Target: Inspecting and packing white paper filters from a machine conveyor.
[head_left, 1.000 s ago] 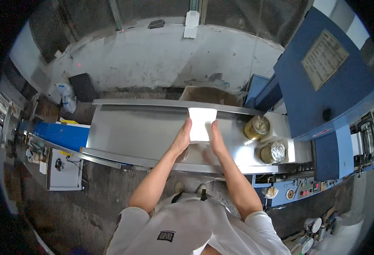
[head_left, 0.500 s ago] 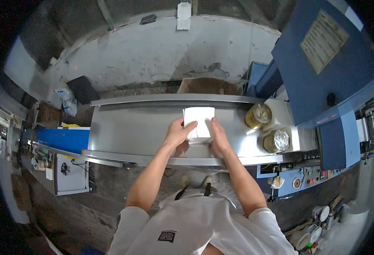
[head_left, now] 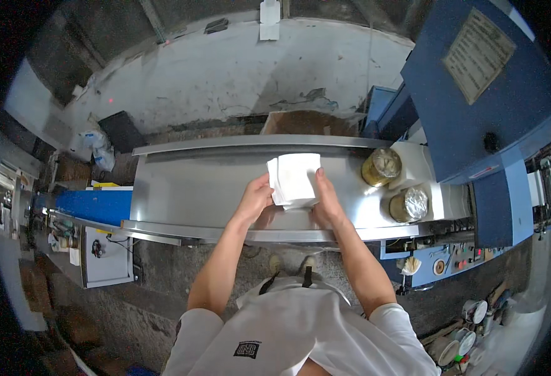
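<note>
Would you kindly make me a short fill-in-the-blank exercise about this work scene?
1. The left hand holds the white paper stack by its ____ side.
2. The film-topped cylinders near the right end of the metal tabletop number ____.
3. The large machine cabinet at the far right is painted ____.
4. The stack's side opposite the left hand is touched by the person's other ____.

Missing words: left; two; blue; hand.

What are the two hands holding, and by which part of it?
A stack of white paper sheets, by its opposite side edges: the left hand at the left edge, where some sheets spread apart, the right hand at the right edge.
</note>
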Motion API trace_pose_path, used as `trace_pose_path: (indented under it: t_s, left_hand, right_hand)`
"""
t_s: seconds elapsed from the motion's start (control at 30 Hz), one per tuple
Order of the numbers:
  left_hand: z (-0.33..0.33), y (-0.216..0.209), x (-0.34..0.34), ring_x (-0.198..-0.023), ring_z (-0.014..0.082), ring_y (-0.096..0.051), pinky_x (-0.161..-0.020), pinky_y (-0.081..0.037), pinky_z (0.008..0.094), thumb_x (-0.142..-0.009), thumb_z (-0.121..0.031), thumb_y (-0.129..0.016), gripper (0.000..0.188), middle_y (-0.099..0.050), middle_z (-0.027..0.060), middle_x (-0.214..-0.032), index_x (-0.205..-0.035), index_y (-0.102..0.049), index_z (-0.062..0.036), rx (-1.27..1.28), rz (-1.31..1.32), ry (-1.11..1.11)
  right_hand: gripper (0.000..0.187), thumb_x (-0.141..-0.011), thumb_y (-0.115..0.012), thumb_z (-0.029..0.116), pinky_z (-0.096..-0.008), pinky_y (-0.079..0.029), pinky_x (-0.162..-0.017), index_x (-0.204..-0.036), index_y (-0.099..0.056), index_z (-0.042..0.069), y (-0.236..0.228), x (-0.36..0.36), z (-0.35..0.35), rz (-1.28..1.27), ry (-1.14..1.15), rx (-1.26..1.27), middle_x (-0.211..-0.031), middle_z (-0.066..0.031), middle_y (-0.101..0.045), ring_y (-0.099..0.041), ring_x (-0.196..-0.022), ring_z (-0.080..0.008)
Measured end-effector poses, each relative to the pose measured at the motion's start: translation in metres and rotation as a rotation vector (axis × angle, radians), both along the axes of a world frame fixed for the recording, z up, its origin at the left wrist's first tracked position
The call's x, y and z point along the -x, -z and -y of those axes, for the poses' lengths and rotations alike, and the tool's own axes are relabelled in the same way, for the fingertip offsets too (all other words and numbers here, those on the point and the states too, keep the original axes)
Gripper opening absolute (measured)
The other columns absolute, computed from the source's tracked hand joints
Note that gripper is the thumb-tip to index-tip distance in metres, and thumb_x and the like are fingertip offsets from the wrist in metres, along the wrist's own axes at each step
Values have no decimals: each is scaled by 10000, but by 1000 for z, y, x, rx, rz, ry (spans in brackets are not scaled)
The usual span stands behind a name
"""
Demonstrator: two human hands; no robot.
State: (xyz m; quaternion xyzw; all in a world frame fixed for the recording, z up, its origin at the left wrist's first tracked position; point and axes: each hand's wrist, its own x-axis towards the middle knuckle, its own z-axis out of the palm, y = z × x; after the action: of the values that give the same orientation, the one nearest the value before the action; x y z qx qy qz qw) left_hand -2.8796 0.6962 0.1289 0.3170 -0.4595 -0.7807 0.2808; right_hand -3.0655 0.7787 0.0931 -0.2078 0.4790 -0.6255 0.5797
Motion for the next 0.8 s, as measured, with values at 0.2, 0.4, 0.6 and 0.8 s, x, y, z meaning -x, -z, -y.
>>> trace_pose_path:
  t_s: [0.2,0.4,0.6,0.8]
  left_hand:
    - [-1,-1,-9,-1069,218,-619,-888,-531,382,-947,-114,-475,446,-604,127,-1214,-1365,-436,38,-105,-129,31]
    - [-27,5,2,-1247,284,-484,-1037,-400,384,-845,-293,-689,805,-361,180,-1455,-1470,-270,-8,526,253,68]
    - [-45,1,23,-1256,242,-465,-1057,-380,363,-713,-154,-826,1018,-461,155,-1389,-1499,-190,-32,445,97,-10]
    - [-19,-12,-5,-1255,187,-454,-1056,-360,332,-654,-118,-867,1022,-488,98,-1370,-1479,-272,-20,357,-91,-44]
  right_hand:
    - [764,-960,-416,581,-379,-315,-1075,-1438,-336,-11,5,-1,4,3,-52,41,-1405,-146,-448,-425,-1272,-255]
    - [714,-972,-412,557,-369,-345,-1054,-1423,-363,6,5,0,3,-9,-36,63,-1365,-127,-474,-441,-1251,-238]
    - [848,-967,-380,583,-357,-259,-1118,-1517,-63,20,-10,-17,-1,-70,-14,147,-1510,-150,-267,-287,-1376,-252]
    - [835,-972,-296,585,-335,-326,-953,-1519,51,59,-74,-36,-24,-528,-79,191,-1511,-157,-242,-366,-1167,-210]
